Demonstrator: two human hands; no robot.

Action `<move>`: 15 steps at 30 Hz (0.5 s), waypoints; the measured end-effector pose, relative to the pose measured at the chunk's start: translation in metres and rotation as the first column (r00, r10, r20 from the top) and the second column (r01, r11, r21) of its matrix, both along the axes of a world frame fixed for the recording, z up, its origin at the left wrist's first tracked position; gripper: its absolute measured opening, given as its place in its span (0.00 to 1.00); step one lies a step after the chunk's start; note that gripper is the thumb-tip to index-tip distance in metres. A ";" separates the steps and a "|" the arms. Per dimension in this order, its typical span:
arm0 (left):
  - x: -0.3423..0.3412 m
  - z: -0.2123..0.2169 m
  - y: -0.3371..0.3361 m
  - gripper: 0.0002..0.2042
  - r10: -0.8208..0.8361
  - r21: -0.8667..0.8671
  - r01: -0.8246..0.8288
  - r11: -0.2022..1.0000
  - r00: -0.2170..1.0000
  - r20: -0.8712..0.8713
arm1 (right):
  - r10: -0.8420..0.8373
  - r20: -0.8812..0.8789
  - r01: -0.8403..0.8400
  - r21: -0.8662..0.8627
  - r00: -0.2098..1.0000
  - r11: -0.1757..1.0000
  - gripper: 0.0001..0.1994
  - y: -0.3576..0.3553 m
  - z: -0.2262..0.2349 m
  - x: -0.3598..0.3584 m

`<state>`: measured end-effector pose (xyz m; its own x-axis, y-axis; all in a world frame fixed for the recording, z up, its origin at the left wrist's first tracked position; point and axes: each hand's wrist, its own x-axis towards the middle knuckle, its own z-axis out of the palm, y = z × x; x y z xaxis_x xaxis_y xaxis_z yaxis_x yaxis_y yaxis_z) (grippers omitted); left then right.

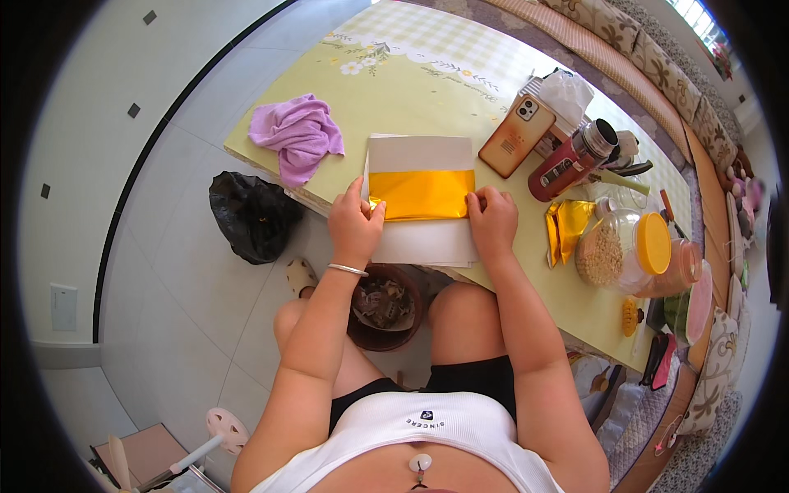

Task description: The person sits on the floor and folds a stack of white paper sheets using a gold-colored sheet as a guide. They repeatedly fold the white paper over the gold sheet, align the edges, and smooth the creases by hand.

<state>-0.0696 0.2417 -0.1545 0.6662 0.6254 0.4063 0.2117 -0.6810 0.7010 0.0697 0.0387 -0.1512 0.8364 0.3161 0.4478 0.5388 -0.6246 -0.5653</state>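
Note:
A shiny gold foil sheet [421, 195] lies as a wide band across a stack of white paper [421, 153] at the table's near edge. My left hand [355, 222] pinches the foil's left end between thumb and fingers. At the opposite end, my right hand [494, 218] has its fingers curled, with the thumb and fingertips on the foil's right edge. The paper shows above and below the band, and its lower part reaches the table edge. To the right of my right hand sits a folded gold foil piece [567, 230].
A purple cloth [297, 135] lies at the table's left. On the right are a phone [518, 135], a dark red flask [573, 160] and a yellow-lidded jar [625, 251]. Below the edge stand a brown bin [413, 332] and a black plastic bag [251, 218].

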 end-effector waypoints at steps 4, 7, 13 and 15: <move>0.002 0.005 -0.004 0.27 0.026 0.026 -0.024 0.999 0.996 -0.089 | -0.016 0.009 0.016 -0.026 1.000 1.000 0.07 0.002 0.000 0.000; 0.004 0.005 -0.005 0.26 0.045 0.070 -0.039 0.997 0.995 -0.087 | -0.031 0.029 0.033 -0.050 0.999 0.998 0.08 0.003 -0.001 0.001; 0.008 -0.002 -0.002 0.25 0.071 0.140 -0.060 0.988 0.995 -0.074 | -0.063 0.070 0.069 -0.079 0.996 0.994 0.08 0.006 -0.001 0.000; 0.009 -0.004 -0.002 0.25 0.084 0.164 -0.066 0.984 0.991 -0.104 | -0.071 0.070 0.077 -0.092 0.995 0.993 0.08 0.007 0.000 -0.001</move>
